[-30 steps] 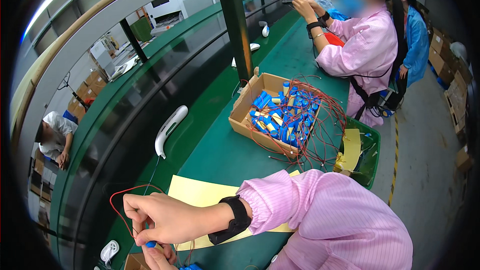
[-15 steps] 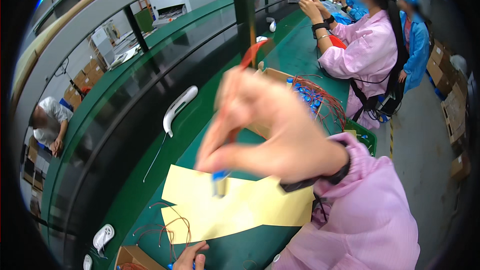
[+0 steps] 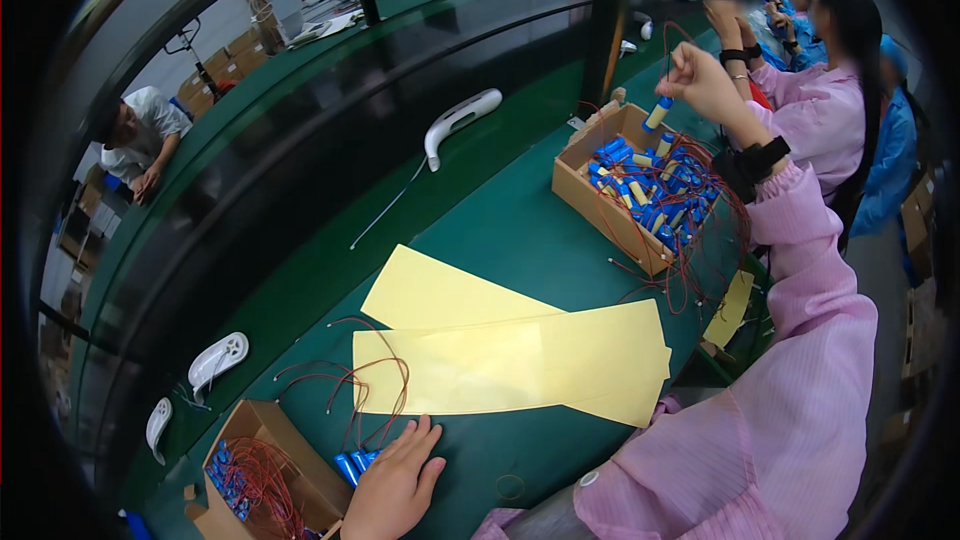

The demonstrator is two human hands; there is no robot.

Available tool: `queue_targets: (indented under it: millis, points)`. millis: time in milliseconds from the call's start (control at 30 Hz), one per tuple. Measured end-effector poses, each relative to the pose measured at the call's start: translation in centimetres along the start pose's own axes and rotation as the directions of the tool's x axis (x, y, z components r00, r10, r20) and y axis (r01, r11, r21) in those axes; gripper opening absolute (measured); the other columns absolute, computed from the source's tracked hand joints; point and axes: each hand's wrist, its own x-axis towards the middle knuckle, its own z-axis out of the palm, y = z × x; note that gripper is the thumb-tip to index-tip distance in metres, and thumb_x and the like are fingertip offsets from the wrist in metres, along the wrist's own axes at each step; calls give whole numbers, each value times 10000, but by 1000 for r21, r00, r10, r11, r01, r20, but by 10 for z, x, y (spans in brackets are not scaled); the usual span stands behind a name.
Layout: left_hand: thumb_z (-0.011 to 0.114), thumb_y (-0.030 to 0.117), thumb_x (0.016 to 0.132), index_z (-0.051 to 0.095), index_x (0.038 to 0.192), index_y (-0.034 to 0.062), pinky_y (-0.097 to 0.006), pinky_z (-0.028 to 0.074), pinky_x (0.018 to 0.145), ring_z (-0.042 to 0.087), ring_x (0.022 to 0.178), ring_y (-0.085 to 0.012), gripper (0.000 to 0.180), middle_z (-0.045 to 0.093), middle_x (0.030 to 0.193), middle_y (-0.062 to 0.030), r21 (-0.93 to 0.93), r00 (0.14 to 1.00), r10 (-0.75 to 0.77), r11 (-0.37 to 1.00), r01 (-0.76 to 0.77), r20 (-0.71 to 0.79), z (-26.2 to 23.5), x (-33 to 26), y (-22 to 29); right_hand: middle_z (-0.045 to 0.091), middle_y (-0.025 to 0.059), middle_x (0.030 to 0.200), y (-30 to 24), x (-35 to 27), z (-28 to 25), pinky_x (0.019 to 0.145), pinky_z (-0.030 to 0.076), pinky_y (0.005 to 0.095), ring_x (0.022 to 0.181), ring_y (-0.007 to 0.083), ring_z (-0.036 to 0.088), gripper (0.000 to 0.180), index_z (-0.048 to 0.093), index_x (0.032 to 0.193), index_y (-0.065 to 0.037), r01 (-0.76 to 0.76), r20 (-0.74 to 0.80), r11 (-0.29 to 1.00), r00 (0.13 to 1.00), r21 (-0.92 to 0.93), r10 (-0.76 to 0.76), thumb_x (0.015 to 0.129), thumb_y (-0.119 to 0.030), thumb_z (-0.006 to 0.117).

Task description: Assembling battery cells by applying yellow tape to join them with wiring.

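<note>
My right hand (image 3: 703,83) is closed on a blue cylindrical battery (image 3: 657,115) with a yellow band, its red wires trailing above the fingers. It hangs over a cardboard box (image 3: 612,232) heaped with similar wired batteries (image 3: 655,190). On the green table (image 3: 500,230), my left hand (image 3: 393,485) lies with fingers extended against a small row of blue batteries (image 3: 349,467). Their dark red wires (image 3: 405,380) spread onto pale yellow sheets (image 3: 500,360), which overlap at mid-table.
A second cardboard box (image 3: 312,460) with wired batteries stands by my left hand. White curved housings (image 3: 455,128) lie on the green strip beyond the table, beside the dark rail. Co-workers in pink (image 3: 835,90) and blue sit or stand at the right; a person in white (image 3: 150,140) is at far left.
My right hand has moved from above the yellow sheets to the far box, carrying the battery. The view has shifted, showing more of my left hand and the near box.
</note>
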Motion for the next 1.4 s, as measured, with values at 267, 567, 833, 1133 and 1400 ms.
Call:
queue_targets:
  millis: [267, 567, 833, 1133, 1400]
  points:
    - [461, 258, 968, 523, 1260, 10, -375, 375, 1040, 433, 1284, -300, 389, 495, 1341, -180, -7, 995, 19, 1000, -20, -100, 30, -2, -24, 557, 77, 925, 166, -3, 8, 661, 506, 291, 787, 134, 586, 429, 490, 1079, 42, -151, -35, 970, 988, -192, 147, 680, 88, 643]
    - [510, 251, 943, 531, 1235, 9, -393, 400, 1012, 493, 1204, -336, 380, 564, 1233, -184, -43, 967, 17, 999, -28, -254, 33, -18, -24, 452, -1, 728, 196, 30, 4, 587, 432, 241, 724, 97, 532, 310, 420, 883, -71, -141, 2, 980, 990, -141, 142, 713, 118, 598]
    - [599, 204, 885, 575, 1169, 32, -393, 439, 939, 535, 1119, -321, 333, 585, 1188, -147, -27, 963, -51, 999, 46, -266, 13, -7, 1, 638, 56, 843, -102, -53, 88, 679, 471, 260, 785, 138, 625, 230, 535, 958, -34, 264, 351, 964, 902, 19, -253, 772, 87, 596]
    - [588, 191, 883, 474, 1258, -37, -409, 379, 1031, 444, 1240, -362, 454, 440, 1359, -215, 132, 930, 359, 928, -348, -76, 54, 51, 31, 599, 86, 753, -146, -159, 160, 683, 479, 368, 777, 280, 604, 188, 565, 877, -75, 614, 810, 762, 332, 204, -484, 699, -15, 551]
    - [556, 182, 887, 465, 1309, 2, -387, 427, 974, 451, 1237, -369, 467, 440, 1367, -229, 146, 974, 219, 963, -225, 57, 50, 52, 52, 517, 100, 748, -120, -175, 175, 647, 454, 367, 758, 280, 524, 153, 523, 885, -10, 656, 572, 650, 384, 383, -725, 766, -107, 534]
